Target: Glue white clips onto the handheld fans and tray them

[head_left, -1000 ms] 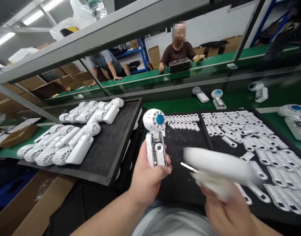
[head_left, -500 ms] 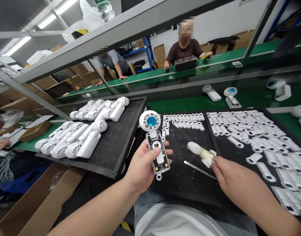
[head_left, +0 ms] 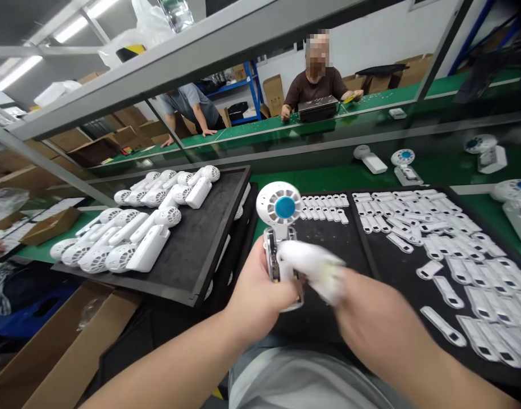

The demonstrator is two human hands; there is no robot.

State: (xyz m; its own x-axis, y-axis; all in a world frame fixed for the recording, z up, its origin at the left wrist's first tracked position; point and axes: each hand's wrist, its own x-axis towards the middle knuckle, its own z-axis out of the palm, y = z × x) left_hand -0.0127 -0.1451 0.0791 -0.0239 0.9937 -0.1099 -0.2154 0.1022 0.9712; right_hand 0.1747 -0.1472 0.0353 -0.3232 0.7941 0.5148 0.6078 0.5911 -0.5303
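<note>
My left hand (head_left: pixel 260 289) is wrapped round the body of a small white fan (head_left: pixel 279 204) with a blue centre. The fan's head points up, and its body has a clear cover. In my right hand (head_left: pixel 362 307) is a white swab-like tool (head_left: pixel 307 261), blurred by motion. Its rounded white end lies over the fan's body and hides part of it. Rows of small white panels (head_left: pixel 451 250) with dark windows lie on the black tray (head_left: pixel 362 267) beneath and to the right of my hands.
At the left, a black tray (head_left: pixel 192 250) bears several white fans (head_left: pixel 151 247). More fans (head_left: pixel 407 165) rest on the green conveyor behind. A cardboard box (head_left: pixel 51 352) stands low at the left. Two people are across the line, below a grey metal beam (head_left: pixel 158 62).
My right hand has moved left, bringing the swab-like tool over the fan's body. My left hand has shifted slightly right with the fan, whose head has turned somewhat.
</note>
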